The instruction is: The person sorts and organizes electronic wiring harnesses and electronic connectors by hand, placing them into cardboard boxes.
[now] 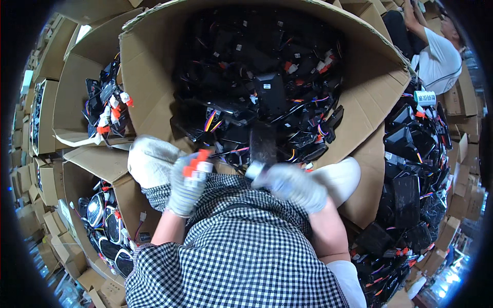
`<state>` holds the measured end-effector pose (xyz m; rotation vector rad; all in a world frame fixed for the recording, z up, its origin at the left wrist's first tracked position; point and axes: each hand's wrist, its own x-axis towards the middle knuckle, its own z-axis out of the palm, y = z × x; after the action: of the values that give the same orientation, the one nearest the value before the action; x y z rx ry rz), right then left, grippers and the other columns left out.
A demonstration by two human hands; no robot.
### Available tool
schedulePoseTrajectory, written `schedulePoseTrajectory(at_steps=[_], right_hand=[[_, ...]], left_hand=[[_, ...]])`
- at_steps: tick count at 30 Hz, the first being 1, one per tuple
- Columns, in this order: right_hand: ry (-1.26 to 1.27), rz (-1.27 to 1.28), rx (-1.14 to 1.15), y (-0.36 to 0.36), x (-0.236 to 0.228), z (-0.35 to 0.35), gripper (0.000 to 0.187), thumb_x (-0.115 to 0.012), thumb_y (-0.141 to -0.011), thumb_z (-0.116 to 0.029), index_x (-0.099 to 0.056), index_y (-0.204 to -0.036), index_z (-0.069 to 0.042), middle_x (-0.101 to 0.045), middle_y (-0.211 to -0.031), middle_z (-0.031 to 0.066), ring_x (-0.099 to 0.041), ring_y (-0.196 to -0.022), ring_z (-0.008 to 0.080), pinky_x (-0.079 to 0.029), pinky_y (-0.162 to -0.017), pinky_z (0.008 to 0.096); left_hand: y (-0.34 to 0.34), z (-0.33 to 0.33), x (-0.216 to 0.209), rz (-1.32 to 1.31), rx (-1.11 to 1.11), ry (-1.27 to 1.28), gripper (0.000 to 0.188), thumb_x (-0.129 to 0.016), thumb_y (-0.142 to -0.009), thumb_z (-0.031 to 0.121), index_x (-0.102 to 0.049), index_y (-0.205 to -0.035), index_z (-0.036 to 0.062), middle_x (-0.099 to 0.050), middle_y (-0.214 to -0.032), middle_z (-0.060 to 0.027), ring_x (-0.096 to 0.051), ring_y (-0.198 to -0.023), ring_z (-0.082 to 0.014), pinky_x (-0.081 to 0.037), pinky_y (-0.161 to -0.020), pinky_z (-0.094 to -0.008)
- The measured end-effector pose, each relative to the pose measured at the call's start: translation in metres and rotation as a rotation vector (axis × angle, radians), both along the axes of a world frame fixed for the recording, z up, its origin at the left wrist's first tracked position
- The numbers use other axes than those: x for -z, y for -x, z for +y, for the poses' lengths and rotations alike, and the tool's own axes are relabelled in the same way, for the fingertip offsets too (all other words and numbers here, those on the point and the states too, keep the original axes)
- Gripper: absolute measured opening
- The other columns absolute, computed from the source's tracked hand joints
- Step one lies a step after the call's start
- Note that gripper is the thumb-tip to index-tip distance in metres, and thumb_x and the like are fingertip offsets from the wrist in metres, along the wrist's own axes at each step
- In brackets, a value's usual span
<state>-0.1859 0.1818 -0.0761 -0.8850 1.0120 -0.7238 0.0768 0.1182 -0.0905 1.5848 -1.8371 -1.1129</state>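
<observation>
Fingers of the left hand (185, 191) look closed around orange-and-white connectors (196, 165); blur keeps me from telling whether the right hand (297, 188), the nearer, grips the black unit (263, 143) just ahead of its fingers, long axis pointing into the carton (149, 84).

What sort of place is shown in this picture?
Probably an electronics workshop or storeroom: a large cardboard box holds black wired devices, more filled boxes stand around, and another person is nearby.

Glossy black rectangular plastic units (269, 95) upper centre in a matt brown cardboard box (149, 87), smooth-looking orange-and-white plastic connectors (196, 168) left of centre, off-white knit-cloth gloves (182, 197) mid-frame, matt black-and-white checked cloth garment (246, 256) bottom centre.
</observation>
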Motion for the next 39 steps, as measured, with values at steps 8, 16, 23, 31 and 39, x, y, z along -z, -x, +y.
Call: schedulePoseTrajectory(at_steps=[8, 16, 23, 31, 39], right_hand=[[0.0, 0.235, 0.882, 0.095, 0.111, -0.123, 0.033, -0.058, -0.088, -0.023, -0.057, -0.115, -0.004, -0.064, -0.099, 0.0024, -0.055, -0.077, 0.0068, -0.043, -0.069, 0.0207], [0.407, 0.742, 0.655, 0.01, 0.138, -0.091, 0.016, -0.058, -0.085, -0.013, -0.057, -0.072, -0.004, -0.052, -0.065, 0.0055, -0.051, -0.058, 0.0222, -0.04, -0.052, 0.0362], [0.906, 0.904, 0.364, -0.035, 0.053, 0.001, 0.015, -0.063, -0.075, -0.015, -0.053, -0.069, -0.007, -0.053, -0.072, 0.0106, -0.053, -0.066, 0.0302, -0.04, -0.058, 0.0429], [0.973, 0.771, -0.016, -0.065, 0.029, 0.004, 0.012, -0.06, -0.076, -0.019, -0.062, -0.078, -0.008, -0.057, -0.077, 0.0091, -0.056, -0.066, 0.0263, -0.046, -0.058, 0.0383], [-0.026, -0.031, 0.252, -0.029, -0.004, 0.004, 0.046, -0.057, -0.088, -0.042, -0.06, -0.11, -0.002, -0.054, -0.067, -0.0032, -0.045, -0.055, 0.0036, -0.034, -0.049, 0.0192]], left_hand=[[-0.001, 0.004, -0.021, 0.111, 0.009, -0.08, 0.025, -0.047, -0.09, 0.004, -0.058, -0.112, 0.0014, -0.06, -0.082, -0.0016, -0.055, -0.069, -0.0085, -0.045, -0.063, -0.02], [-0.027, 0.018, 0.035, 0.177, 0.067, -0.184, 0.033, -0.055, -0.088, 0.011, -0.054, -0.119, 0.0007, -0.06, -0.087, -0.0098, -0.057, -0.072, -0.0128, -0.047, -0.063, -0.0216], [0.009, 0.002, 0.005, 0.25, 0.234, -0.318, 0.05, -0.048, -0.093, 0.02, -0.031, -0.137, 0.0035, -0.051, -0.104, -0.0221, -0.06, -0.085, -0.0262, -0.053, -0.072, -0.0299], [0.023, 0.027, -0.01, 0.505, -0.066, -0.47, 0.065, -0.048, -0.087, 0.058, -0.053, -0.118, 0.0017, -0.064, -0.087, -0.0061, -0.059, -0.074, -0.0114, -0.046, -0.064, -0.0241], [0.006, 0.023, 0.033, -0.364, 0.241, 0.628, 0.034, -0.049, -0.091, 0.037, -0.057, -0.096, 0.0045, -0.058, -0.075, -0.0073, -0.056, -0.057, -0.0165, -0.046, -0.05, -0.0263]])
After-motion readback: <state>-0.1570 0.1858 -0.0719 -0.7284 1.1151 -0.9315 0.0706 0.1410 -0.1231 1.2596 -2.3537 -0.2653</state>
